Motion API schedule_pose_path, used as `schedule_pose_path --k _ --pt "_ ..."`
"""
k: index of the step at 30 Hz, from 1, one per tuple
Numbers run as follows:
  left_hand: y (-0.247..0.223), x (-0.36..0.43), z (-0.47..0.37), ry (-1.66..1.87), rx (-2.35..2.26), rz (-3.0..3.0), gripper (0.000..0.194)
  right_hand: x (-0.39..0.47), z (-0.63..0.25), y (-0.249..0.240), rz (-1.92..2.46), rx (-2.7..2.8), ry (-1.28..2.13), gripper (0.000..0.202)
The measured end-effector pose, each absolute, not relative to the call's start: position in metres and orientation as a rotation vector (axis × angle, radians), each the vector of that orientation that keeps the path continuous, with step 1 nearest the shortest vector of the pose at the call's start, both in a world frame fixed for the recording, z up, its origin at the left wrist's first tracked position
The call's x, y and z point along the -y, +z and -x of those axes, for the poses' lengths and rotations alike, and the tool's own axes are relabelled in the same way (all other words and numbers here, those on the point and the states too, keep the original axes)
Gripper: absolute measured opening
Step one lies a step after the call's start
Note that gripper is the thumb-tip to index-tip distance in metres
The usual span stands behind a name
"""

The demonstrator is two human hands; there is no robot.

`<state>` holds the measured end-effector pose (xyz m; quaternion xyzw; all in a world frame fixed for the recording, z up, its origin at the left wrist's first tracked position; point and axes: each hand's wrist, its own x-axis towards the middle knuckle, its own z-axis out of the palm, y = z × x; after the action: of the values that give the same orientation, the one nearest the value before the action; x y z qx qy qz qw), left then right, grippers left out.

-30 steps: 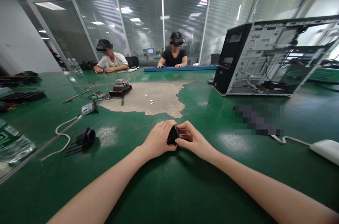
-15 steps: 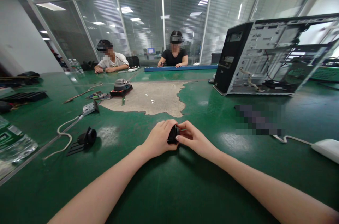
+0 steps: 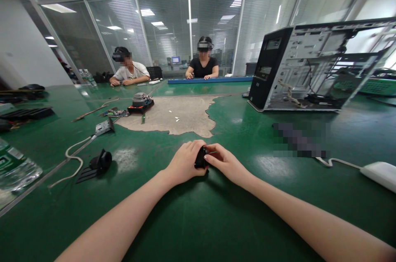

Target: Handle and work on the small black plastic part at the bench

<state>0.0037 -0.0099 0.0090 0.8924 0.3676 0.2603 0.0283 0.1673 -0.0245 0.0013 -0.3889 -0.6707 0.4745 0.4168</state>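
A small black part, whose kind I cannot make out, is held just above the green table in front of me. My left hand is closed round it from the left and covers much of it. The thumb and fingers of my right hand pinch at its right side; the fingertips partly hide what they touch. To the left lies a black bracket-like piece with a round end. Beyond my hands is a bare, tan patch in the green table surface.
An opened computer case stands at the right, near a white mouse-like object on a cable. At the left are a water bottle, a metal bracket and a heatsink fan. Two people sit across the table.
My right fingers have shifted slightly and closed in nearer to the black part. My left hand keeps its hold. The view has drifted a little.
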Motion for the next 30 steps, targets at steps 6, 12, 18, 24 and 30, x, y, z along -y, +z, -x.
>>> schedule_pose_path --k 6,12,18,24,30 --pt "0.0104 0.0107 -0.0035 0.771 -1.140 -2.772 0.053 0.0321 -0.1685 0.0058 0.902 1.750 1.047 0.019" --pt "0.0115 0.0121 -0.0034 0.767 -1.156 -2.798 0.051 0.0286 -0.1646 0.0041 0.970 1.691 1.059 0.017" --pt "0.0133 0.0142 -0.0036 0.758 -1.193 -2.814 0.048 0.0290 -0.1644 0.0055 0.996 1.699 1.032 0.020" --pt "0.0140 0.0170 -0.0042 0.829 -1.236 -2.802 0.055 0.0298 -0.1633 0.0048 1.029 1.666 1.027 0.027" --pt "0.0142 0.0148 -0.0036 0.737 -1.163 -2.737 0.052 0.0298 -0.1680 0.0014 0.958 1.725 1.161 0.023"
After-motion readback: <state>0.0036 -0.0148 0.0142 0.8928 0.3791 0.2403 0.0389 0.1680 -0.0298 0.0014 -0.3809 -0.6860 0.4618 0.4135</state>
